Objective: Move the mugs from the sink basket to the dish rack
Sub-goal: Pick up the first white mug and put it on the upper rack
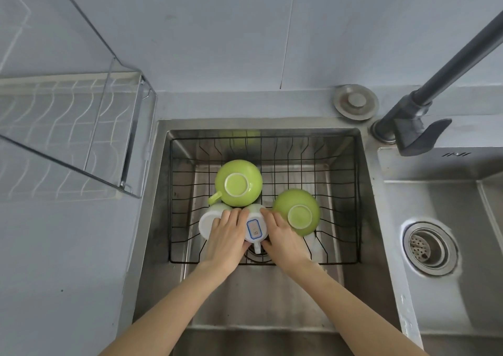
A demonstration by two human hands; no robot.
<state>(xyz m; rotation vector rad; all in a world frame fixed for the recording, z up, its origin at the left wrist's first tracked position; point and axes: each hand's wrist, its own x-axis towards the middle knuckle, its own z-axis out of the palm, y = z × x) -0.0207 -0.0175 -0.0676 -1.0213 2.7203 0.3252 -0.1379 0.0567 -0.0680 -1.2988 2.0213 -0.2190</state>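
A black wire basket (pixel 337 148) sits in the steel sink. In it stand several upside-down mugs: a green mug (pixel 238 182) at the back, another green mug (pixel 298 211) to the right, and two white ones in front. My left hand (pixel 227 235) and my right hand (pixel 281 234) grip the white mug (pixel 255 229) with a blue-edged label from both sides. Its handle points toward me. The other white mug (pixel 208 222) stands just left of my left hand. The white wire dish rack (pixel 62 127) stands on the counter at the left, holding nothing.
A clear panel frames the rack's right side (pixel 119 127). A dark faucet (pixel 419 121) rises at the right rear beside a round metal cap (pixel 356 101). A second sink bowl with a drain strainer (pixel 428 248) lies to the right.
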